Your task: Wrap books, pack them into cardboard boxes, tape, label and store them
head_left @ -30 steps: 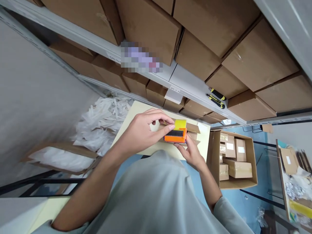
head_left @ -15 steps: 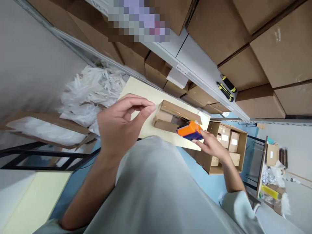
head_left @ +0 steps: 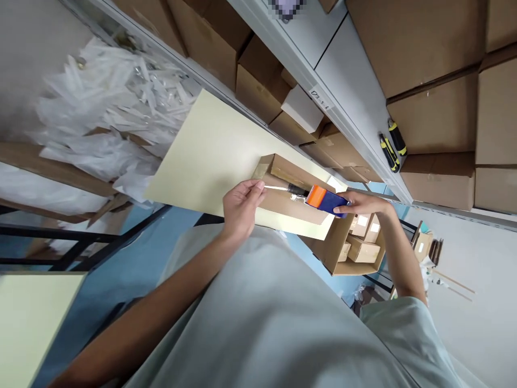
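Note:
Under both hands lies a long cardboard box (head_left: 288, 209) on a pale yellow board (head_left: 202, 145). My left hand (head_left: 241, 209) pinches the end of a thin white strip (head_left: 277, 188) over the box's left part. The strip runs right towards a black piece (head_left: 298, 189); whether they are joined I cannot tell. My right hand (head_left: 359, 203) grips the blue end of a small orange and blue box (head_left: 326, 200) above the cardboard box's right end. The orange end faces my left hand, close to the black piece.
An open carton (head_left: 335, 253) with several smaller boxes stands at the right. White plastic wrapping (head_left: 121, 102) is piled at the left. Along the far side runs a grey shelf (head_left: 343, 70) with cardboard boxes and two yellow-black cutters (head_left: 393, 145).
My left hand has come down and right, and the white strip now shows at its fingertips. My right hand has turned the orange and blue box. The view has shifted.

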{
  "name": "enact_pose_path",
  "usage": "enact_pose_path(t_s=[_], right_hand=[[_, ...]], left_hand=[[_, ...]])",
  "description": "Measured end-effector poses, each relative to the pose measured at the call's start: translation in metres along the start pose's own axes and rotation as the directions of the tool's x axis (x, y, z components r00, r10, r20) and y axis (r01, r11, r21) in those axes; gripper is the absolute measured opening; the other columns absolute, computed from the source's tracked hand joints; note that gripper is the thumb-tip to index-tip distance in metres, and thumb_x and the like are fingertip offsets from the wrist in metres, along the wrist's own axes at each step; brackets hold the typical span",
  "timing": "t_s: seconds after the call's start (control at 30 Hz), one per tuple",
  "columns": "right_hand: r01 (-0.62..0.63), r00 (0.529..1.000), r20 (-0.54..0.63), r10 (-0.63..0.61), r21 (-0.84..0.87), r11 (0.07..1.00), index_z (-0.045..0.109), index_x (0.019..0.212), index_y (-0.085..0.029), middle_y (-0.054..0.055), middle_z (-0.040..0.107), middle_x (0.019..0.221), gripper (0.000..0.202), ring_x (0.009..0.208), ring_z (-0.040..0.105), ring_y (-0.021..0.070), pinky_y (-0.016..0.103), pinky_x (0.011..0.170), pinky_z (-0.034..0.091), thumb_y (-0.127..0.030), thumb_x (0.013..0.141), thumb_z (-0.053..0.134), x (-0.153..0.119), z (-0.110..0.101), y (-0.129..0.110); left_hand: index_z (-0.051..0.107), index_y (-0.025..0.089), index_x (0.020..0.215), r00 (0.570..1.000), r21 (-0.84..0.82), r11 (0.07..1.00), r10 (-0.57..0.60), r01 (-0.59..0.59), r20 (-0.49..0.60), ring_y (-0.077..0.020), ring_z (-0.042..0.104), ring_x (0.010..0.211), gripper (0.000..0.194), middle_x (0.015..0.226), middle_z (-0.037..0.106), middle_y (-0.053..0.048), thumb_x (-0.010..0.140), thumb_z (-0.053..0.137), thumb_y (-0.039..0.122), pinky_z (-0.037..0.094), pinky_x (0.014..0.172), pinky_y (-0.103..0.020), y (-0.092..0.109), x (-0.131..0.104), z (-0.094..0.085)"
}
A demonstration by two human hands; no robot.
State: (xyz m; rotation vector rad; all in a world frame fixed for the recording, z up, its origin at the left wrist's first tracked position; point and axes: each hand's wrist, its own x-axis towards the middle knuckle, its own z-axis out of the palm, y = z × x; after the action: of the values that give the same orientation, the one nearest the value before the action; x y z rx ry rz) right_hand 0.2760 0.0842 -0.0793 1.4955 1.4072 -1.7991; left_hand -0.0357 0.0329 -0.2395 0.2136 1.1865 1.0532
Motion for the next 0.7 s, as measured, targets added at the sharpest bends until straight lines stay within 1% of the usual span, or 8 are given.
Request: enact_pose_path(t_s=[0.13, 0.2, 0.27, 0.33, 0.4, 0.5, 0.6, 0.7], right_hand=[[-0.019, 0.999, 0.044, 0.016, 0.058, 0.998, 0.072, 0.103, -0.016, 0.006, 0.078, 0.095, 0.06, 0.086, 0.07, 0.0188, 0.031, 0.081, 0.057, -0.074, 0.089, 0.079, 0.034, 0.001, 0.016], [-0.048, 0.996, 0.075, 0.041, 0.103, 0.994, 0.072, 0.107, -0.016, 0.006, 0.078, 0.097, 0.061, 0.088, 0.071, 0.0195, 0.031, 0.082, 0.059, -0.073, 0.087, 0.081, 0.048, 0.004, 0.022], [-0.077, 0.993, 0.104, 0.063, 0.139, 0.987, 0.072, 0.112, -0.016, 0.005, 0.078, 0.099, 0.063, 0.09, 0.072, 0.0205, 0.031, 0.083, 0.06, -0.072, 0.085, 0.084, 0.057, 0.005, 0.023], [-0.078, 0.992, 0.108, 0.063, 0.142, 0.987, 0.073, 0.114, -0.017, 0.005, 0.078, 0.101, 0.063, 0.091, 0.072, 0.0209, 0.031, 0.084, 0.06, -0.071, 0.085, 0.084, 0.062, 0.006, 0.021], [-0.052, 0.994, 0.097, 0.041, 0.123, 0.991, 0.074, 0.113, -0.017, 0.006, 0.078, 0.101, 0.06, 0.091, 0.071, 0.0206, 0.03, 0.083, 0.059, -0.07, 0.087, 0.083, 0.066, 0.007, 0.018], [-0.022, 0.997, 0.082, 0.013, 0.099, 0.995, 0.074, 0.107, -0.017, 0.006, 0.078, 0.101, 0.055, 0.089, 0.069, 0.0196, 0.03, 0.081, 0.058, -0.069, 0.09, 0.081, 0.071, 0.009, 0.013], [-0.03, 0.997, 0.072, 0.024, 0.086, 0.996, 0.074, 0.105, -0.016, 0.005, 0.076, 0.098, 0.056, 0.086, 0.067, 0.0186, 0.031, 0.081, 0.057, -0.07, 0.089, 0.079, 0.076, 0.012, 0.011], [-0.037, 0.998, 0.057, 0.034, 0.061, 0.997, 0.075, 0.107, -0.016, 0.005, 0.076, 0.097, 0.059, 0.085, 0.067, 0.019, 0.032, 0.081, 0.057, -0.072, 0.089, 0.078, 0.079, 0.013, 0.008]], left_hand=[[0.076, 0.018, 0.093, 0.999, -0.019, 0.999, -0.048, 0.048, -0.006, -0.0151, 0.07, 0.085, 0.056, 0.085, 0.07, -0.001, 0.067, 0.1, 0.061, 0.068, 0.101, -0.047, -0.006, 0.019, -0.006], [0.076, 0.017, 0.094, 0.999, 0.003, 0.999, -0.043, 0.043, -0.008, -0.0161, 0.07, 0.086, 0.057, 0.086, 0.071, -0.002, 0.067, 0.099, 0.062, 0.069, 0.1, -0.048, -0.009, 0.026, -0.011], [0.075, 0.017, 0.094, 1.0, 0.063, 0.998, -0.014, 0.015, -0.022, -0.0174, 0.071, 0.087, 0.057, 0.087, 0.071, -0.003, 0.068, 0.098, 0.063, 0.07, 0.097, -0.047, -0.013, 0.033, -0.016], [0.074, 0.016, 0.094, 0.999, 0.135, 0.991, 0.021, -0.015, -0.043, -0.0183, 0.072, 0.088, 0.056, 0.087, 0.071, -0.003, 0.071, 0.095, 0.063, 0.071, 0.095, -0.046, -0.017, 0.04, -0.021], [0.072, 0.017, 0.094, 0.997, 0.173, 0.984, 0.042, -0.031, -0.059, -0.019, 0.074, 0.088, 0.054, 0.086, 0.071, -0.003, 0.074, 0.092, 0.063, 0.071, 0.093, -0.045, -0.021, 0.047, -0.026], [0.071, 0.018, 0.095, 0.997, 0.172, 0.985, 0.039, -0.026, -0.073, -0.0203, 0.077, 0.088, 0.051, 0.085, 0.071, -0.003, 0.076, 0.091, 0.062, 0.071, 0.093, -0.045, -0.028, 0.057, -0.033], [0.071, 0.019, 0.095, 0.995, 0.172, 0.985, 0.023, -0.006, -0.093, -0.0208, 0.078, 0.086, 0.047, 0.087, 0.074, -0.003, 0.077, 0.09, 0.059, 0.071, 0.088, -0.043, -0.035, 0.068, -0.039], [0.072, 0.019, 0.095, 0.995, 0.238, 0.971, 0.034, -0.012, -0.089, -0.0198, 0.075, 0.085, 0.042, 0.09, 0.075, -0.005, 0.08, 0.086, 0.056, 0.068, 0.088, -0.04, -0.045, 0.08, -0.042]])
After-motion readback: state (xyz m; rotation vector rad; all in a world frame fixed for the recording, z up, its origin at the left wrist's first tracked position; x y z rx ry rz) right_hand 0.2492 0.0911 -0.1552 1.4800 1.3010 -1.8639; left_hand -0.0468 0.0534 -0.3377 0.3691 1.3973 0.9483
